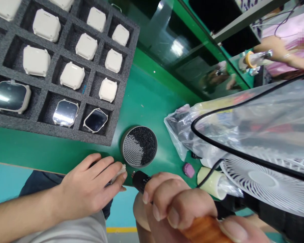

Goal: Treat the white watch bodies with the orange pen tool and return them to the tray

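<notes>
My left hand (93, 185) is closed over a small whitish watch case (120, 170) at the table's front edge; the fingers hide most of it. My right hand (177, 202) grips a screwdriver (141, 180) with a black nose and an orange-brown body. Its tip points left toward the watch case, apart from it. Just beyond both hands stands a round dish (134, 148) with a perforated grey plate, partly covered by tiny black screws. At upper left a grey foam tray (101, 136) holds several watch cases (72, 75), most back up, the front ones screen up.
A clear plastic bag (243, 121) lies to the right, with a black cable (218, 143) looping over it. Near it are a white fan (263, 182), a pale yellow tube (210, 182) and a small purple piece (188, 169). Another person's arm (278, 50) shows at upper right.
</notes>
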`<state>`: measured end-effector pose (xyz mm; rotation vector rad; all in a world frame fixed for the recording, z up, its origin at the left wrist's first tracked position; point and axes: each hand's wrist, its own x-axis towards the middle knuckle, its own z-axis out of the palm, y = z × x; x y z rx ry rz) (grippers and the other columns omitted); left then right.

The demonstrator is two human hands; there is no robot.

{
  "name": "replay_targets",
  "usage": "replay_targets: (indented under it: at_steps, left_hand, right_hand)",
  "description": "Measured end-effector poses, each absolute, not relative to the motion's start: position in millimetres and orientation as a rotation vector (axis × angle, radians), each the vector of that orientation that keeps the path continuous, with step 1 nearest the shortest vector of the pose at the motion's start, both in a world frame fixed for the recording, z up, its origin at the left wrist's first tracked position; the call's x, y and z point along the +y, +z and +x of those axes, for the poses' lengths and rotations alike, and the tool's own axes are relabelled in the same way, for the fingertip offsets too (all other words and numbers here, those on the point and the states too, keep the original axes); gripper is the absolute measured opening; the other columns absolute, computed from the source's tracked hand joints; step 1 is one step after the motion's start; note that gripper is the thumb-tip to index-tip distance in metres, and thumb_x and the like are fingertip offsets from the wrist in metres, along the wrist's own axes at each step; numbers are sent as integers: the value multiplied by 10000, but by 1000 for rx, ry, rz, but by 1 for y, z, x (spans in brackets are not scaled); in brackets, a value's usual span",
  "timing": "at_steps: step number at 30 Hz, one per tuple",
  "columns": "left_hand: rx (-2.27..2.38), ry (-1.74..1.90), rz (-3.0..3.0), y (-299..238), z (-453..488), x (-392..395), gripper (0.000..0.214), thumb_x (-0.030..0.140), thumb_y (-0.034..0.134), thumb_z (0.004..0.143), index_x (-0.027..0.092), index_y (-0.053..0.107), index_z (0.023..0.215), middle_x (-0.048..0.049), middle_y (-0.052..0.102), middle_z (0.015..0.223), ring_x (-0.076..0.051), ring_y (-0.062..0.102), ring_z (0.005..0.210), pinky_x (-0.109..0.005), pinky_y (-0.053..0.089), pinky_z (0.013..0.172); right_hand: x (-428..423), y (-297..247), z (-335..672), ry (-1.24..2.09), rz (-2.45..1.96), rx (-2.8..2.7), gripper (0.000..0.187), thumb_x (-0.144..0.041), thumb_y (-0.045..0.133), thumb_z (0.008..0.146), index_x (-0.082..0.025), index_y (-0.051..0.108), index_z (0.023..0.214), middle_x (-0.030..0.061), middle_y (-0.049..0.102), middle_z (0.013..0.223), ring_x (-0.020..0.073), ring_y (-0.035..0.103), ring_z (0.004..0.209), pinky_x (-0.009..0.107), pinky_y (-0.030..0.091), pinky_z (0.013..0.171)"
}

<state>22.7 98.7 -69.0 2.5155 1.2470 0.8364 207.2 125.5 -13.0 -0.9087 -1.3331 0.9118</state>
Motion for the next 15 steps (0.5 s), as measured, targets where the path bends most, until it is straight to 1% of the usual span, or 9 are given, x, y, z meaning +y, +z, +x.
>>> replay_targets:
  at_steps: [3, 8, 12, 13, 15]
  left_hand:
    - [1245, 842, 2518, -69, 23, 99, 260, 367, 739, 997, 213, 766, 1204, -39, 755, 1262, -259, 661, 1138, -472, 462, 981]
    - [1249, 833, 2511, -69, 23, 99, 262, 359, 740, 997, 213, 759, 1214, -41, 750, 1271, -263, 652, 1148, -475, 457, 988]
    - [1260, 840, 2494, -69, 24, 99, 244, 343, 746, 992, 207, 761, 1194, -54, 744, 1276, -262, 651, 1151, -472, 461, 982]
    - [1262, 840, 2493, -69, 24, 100, 240, 343, 744, 993, 207, 761, 1190, -56, 742, 1283, -262, 651, 1151, -470, 461, 976]
    - [1259, 838, 2493, -68, 24, 100, 236, 343, 740, 995, 206, 762, 1186, -57, 736, 1305, -259, 647, 1149, -466, 460, 967]
  right_hand:
    - [124, -13, 210, 934, -892, -1367, 289, -450, 478, 1053, -423, 547, 1332, -96, 423, 673, 115, 436, 433, 297, 518, 447]
    - [125, -15, 209, 965, -925, -1352, 256, -432, 434, 1071, -435, 585, 1278, -92, 405, 655, 124, 426, 437, 296, 511, 458]
    - [126, -10, 212, 945, -894, -1361, 266, -498, 490, 1041, -423, 591, 1276, -91, 431, 655, 126, 452, 450, 312, 518, 472]
    - [126, -6, 215, 972, -930, -1385, 258, -512, 478, 1041, -415, 608, 1242, -85, 453, 656, 136, 483, 465, 334, 538, 489]
    - [127, 3, 219, 1078, -1074, -1419, 286, -509, 405, 1058, -375, 656, 1082, -60, 485, 640, 176, 559, 524, 402, 584, 545]
